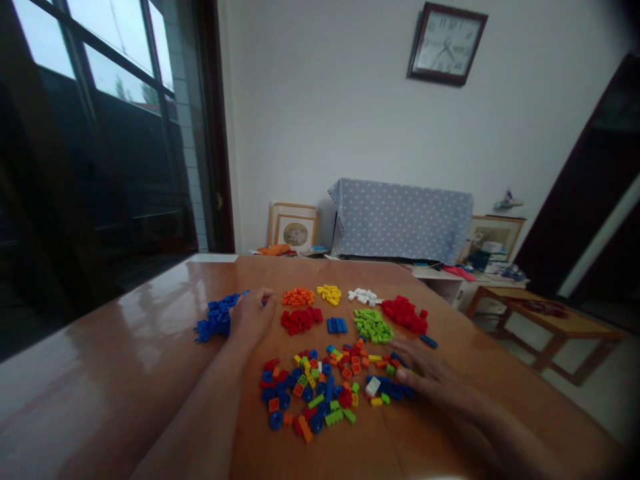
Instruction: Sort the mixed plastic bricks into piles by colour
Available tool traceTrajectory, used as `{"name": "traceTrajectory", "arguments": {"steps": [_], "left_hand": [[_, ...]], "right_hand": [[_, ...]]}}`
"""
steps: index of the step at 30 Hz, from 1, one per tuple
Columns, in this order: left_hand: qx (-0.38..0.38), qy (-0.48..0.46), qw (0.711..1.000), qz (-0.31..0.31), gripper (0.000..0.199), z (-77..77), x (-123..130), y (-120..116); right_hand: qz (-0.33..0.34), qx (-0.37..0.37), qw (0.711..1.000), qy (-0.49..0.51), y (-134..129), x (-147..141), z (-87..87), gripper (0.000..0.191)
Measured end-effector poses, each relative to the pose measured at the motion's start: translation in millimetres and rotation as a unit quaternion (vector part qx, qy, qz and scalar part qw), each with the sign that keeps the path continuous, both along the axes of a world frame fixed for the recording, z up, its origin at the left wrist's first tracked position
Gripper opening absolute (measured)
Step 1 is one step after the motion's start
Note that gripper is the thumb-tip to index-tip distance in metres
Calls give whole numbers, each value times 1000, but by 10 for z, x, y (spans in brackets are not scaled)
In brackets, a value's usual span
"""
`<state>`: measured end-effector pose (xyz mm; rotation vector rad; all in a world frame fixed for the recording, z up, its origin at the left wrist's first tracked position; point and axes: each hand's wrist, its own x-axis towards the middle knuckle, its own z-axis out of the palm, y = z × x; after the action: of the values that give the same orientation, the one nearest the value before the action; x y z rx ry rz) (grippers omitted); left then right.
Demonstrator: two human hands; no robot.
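Observation:
My left hand rests beside a pile of blue bricks at the left of the table. Its fingers are curled; a bit of blue shows by them, but what they hold, if anything, I cannot make out. My right hand reaches in low over the right end of a loose heap of mixed bricks. Thumb and fingers are apart there, close to some dark blue bricks and a white brick. Whether the fingertips touch a brick is unclear.
Sorted piles lie farther back: orange, yellow, white, dark red, bright red and green bricks. Flat blue pieces lie between them. The wooden table ends near a cloth-covered object.

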<state>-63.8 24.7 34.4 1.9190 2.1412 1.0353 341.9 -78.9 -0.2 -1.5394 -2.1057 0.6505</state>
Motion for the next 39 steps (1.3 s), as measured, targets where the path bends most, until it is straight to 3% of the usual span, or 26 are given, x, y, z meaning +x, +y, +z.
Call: {"name": "traceTrajectory", "arguments": {"steps": [3, 7, 13, 24, 26, 32, 39], "left_hand": [[34, -4, 999, -13, 29, -35, 9, 9], [40, 6, 999, -20, 27, -54, 27, 13], [38, 11, 999, -28, 26, -40, 50, -1], [26, 18, 999, -23, 27, -18, 70, -39], [19, 16, 999, -22, 27, -9, 74, -40], [20, 16, 999, -21, 26, -13, 82, -29], [35, 19, 999, -20, 26, -35, 75, -32]], "right_hand": [[39, -24, 997, -59, -136, -9, -149, 81], [85, -15, 992, -91, -138, -229, -108, 90], [117, -12, 989, -91, -41, -589, -30, 86], [161, 3, 984, -79, 31, -931, 4, 83], [148, 28, 985, -88, 54, -935, 4, 78], [-2, 91, 984, -154, 217, -864, -73, 69], [-2, 132, 987, -95, 209, -831, -119, 59]]}}
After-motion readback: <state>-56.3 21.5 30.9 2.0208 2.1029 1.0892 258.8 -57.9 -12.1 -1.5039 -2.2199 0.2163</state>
